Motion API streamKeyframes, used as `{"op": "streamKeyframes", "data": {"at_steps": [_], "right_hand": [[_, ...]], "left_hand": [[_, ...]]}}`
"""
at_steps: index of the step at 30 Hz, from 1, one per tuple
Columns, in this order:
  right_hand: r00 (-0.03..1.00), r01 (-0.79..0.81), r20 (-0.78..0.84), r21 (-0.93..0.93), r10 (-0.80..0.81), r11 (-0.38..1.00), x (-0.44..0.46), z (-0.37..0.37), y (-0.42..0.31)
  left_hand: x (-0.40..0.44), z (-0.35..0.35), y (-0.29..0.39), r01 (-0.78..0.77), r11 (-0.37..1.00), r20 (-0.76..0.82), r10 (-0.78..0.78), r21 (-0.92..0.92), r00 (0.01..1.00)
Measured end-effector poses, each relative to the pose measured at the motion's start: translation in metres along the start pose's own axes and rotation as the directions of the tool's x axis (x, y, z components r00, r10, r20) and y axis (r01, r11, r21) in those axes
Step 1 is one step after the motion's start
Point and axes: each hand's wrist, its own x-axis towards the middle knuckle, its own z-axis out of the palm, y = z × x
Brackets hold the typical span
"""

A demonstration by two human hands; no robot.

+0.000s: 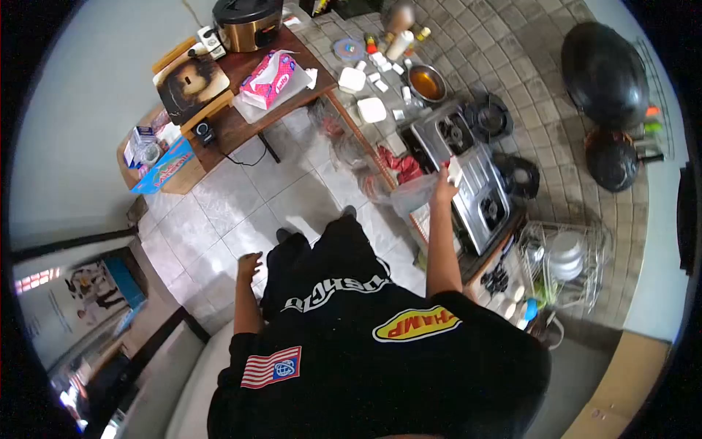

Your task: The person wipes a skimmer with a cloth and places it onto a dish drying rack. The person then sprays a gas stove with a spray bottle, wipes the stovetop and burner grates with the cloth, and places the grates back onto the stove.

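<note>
My right hand (444, 187) is closed on a crumpled white tissue (455, 171) over the steel gas stove (482, 183); I cannot tell whether the tissue touches the metal. Two black burner grates (488, 117) lie off the stove along its far side, against the tiles. Beside the stove's near edge is a red cloth (401, 164), with a clear plastic bag (413, 196) close to my wrist. My left hand (251, 267) hangs at my side above the floor, fingers loosely apart and holding nothing.
A pot of orange-brown liquid (427, 83) and white containers (371, 110) stand left of the stove. The wooden table (219, 150) bears a pink tissue pack (272, 80) and a rice cooker (248, 25). A dish rack (563, 263) is at right; woks (605, 73) hang on the wall.
</note>
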Motion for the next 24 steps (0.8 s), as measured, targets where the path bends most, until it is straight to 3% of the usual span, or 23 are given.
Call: {"op": "streamKeyframes", "data": {"at_steps": [1, 3, 5, 6, 7, 9, 13, 15, 17, 18, 20, 21, 23, 24], "right_hand": [[0.998, 0.059, 0.014, -0.078, -0.058, 0.995, -0.001, 0.000, -0.002], [0.998, 0.036, 0.050, -0.002, -0.036, 0.999, -0.025, 0.013, -0.040], [0.998, 0.027, 0.056, 0.003, -0.027, 1.000, -0.024, 0.016, -0.041], [0.998, 0.037, 0.052, -0.060, -0.034, 0.998, -0.017, 0.013, -0.031], [0.997, 0.052, 0.058, -0.120, -0.045, 0.991, -0.009, 0.012, -0.026], [0.997, 0.056, 0.058, -0.155, -0.047, 0.986, 0.000, 0.019, -0.027], [0.993, -0.018, 0.115, -0.197, 0.041, 0.980, 0.027, 0.024, -0.005], [0.993, 0.035, 0.118, -0.295, 0.000, 0.955, 0.057, 0.025, 0.034], [0.992, 0.028, 0.127, -0.312, 0.013, 0.950, 0.078, 0.034, 0.047], [0.990, -0.032, 0.120, -0.281, 0.068, 0.959, 0.077, 0.041, 0.035], [0.986, -0.114, 0.094, -0.244, 0.141, 0.963, 0.097, 0.047, 0.043], [0.988, 0.050, 0.153, -0.243, -0.012, 0.969, 0.122, 0.043, 0.074], [0.963, -0.035, 0.256, -0.202, 0.088, 0.979, 0.151, 0.044, 0.094], [0.954, -0.024, 0.292, -0.162, 0.071, 0.987, 0.163, 0.050, 0.103]], "left_hand": [[0.000, -0.008, -0.009, 0.017, 1.000, 0.046, -0.017, -0.003, 0.999], [0.014, -0.023, -0.035, 0.005, 0.999, 0.163, 0.003, -0.051, 0.987], [0.012, -0.018, -0.035, 0.005, 0.998, 0.139, 0.004, -0.065, 0.990], [0.035, -0.022, -0.057, -0.228, 0.966, 0.204, 0.200, 0.119, 0.958], [0.037, -0.021, -0.054, -0.231, 0.965, 0.216, 0.201, 0.124, 0.955], [0.038, -0.019, -0.039, -0.050, 0.999, 0.142, 0.049, 0.007, 0.989], [0.035, -0.028, -0.007, -0.083, 0.992, 0.108, 0.073, 0.090, 0.991], [0.030, -0.032, 0.008, -0.069, 0.988, 0.095, 0.056, 0.139, 0.994], [0.032, -0.023, 0.014, 0.026, 0.999, -0.026, -0.025, 0.031, 0.999], [0.031, -0.017, 0.028, 0.089, 0.989, -0.030, -0.086, 0.116, 0.996], [0.036, 0.006, 0.037, 0.164, 0.986, -0.074, -0.161, 0.030, 0.984], [0.040, 0.013, 0.043, 0.226, 0.973, -0.109, -0.229, -0.041, 0.967], [0.046, 0.041, 0.058, 0.146, 0.988, -0.090, -0.142, 0.048, 0.986], [0.055, 0.055, 0.062, -0.049, 0.983, -0.034, 0.055, 0.180, 0.998]]}}
